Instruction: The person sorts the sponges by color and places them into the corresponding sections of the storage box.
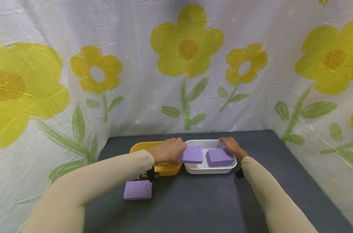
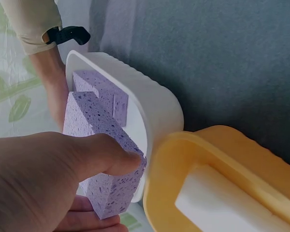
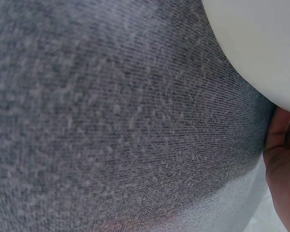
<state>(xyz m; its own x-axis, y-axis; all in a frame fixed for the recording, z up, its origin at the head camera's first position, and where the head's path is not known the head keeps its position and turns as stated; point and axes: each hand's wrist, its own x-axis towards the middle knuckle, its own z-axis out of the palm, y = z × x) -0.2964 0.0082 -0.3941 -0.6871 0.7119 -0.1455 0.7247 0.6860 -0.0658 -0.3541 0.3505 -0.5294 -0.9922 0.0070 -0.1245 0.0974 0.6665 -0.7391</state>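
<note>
My left hand (image 1: pixel 173 150) pinches a purple sponge (image 1: pixel 192 154) between thumb and fingers. In the left wrist view, the thumb presses on one face of this sponge (image 2: pixel 99 130), with fingers beneath. It is tilted over the left part of a white plastic bin (image 1: pixel 210 170). More purple sponge (image 1: pixel 220 156) lies inside the bin's right half. Along the bin's right end rests my right hand (image 1: pixel 232 147), lying against the outer wall. The right wrist view catches only part of that right hand (image 3: pixel 284 164), its fingers by the bin's lower edge.
A yellow bin (image 1: pixel 162 173) stands beside the white one on the left, with a white block (image 2: pixel 222 203) inside. Another purple sponge (image 1: pixel 137 190) lies on the dark grey cloth (image 1: pixel 194 207) in front of it. A flower-printed curtain (image 1: pixel 141 106) closes off the back and sides.
</note>
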